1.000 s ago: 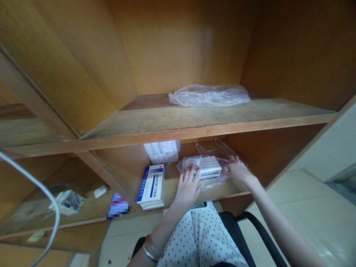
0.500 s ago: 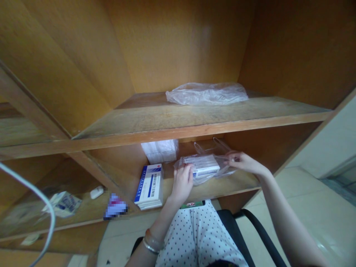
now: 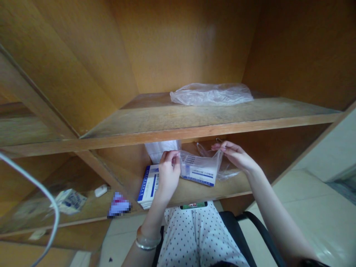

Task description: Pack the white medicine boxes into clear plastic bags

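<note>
A clear plastic bag (image 3: 216,161) is stretched between my two hands over the lower shelf. Through its film a white and blue printed box (image 3: 198,176) shows; whether more boxes lie under it I cannot tell. My left hand (image 3: 169,174) pinches the bag's upper left corner, fingers curled. At the upper right corner, my right hand (image 3: 233,152) grips the film between thumb and fingers. Left of the bag, partly behind my left hand, is a stack of white and blue boxes (image 3: 148,187). Behind it stands a white plastic-wrapped pack (image 3: 161,149).
Another crumpled clear bag (image 3: 211,94) lies on the upper shelf (image 3: 167,118), whose edge runs above my hands. In the left compartment are a small carton (image 3: 69,201) and a white object (image 3: 100,190). A white cable (image 3: 36,181) hangs at left. A phone (image 3: 194,205) rests on my lap.
My left hand has moved up and left off the boxes to the bag's corner. My right hand has come up and inward. The bag's film is now pulled up taut and the box is tilted.
</note>
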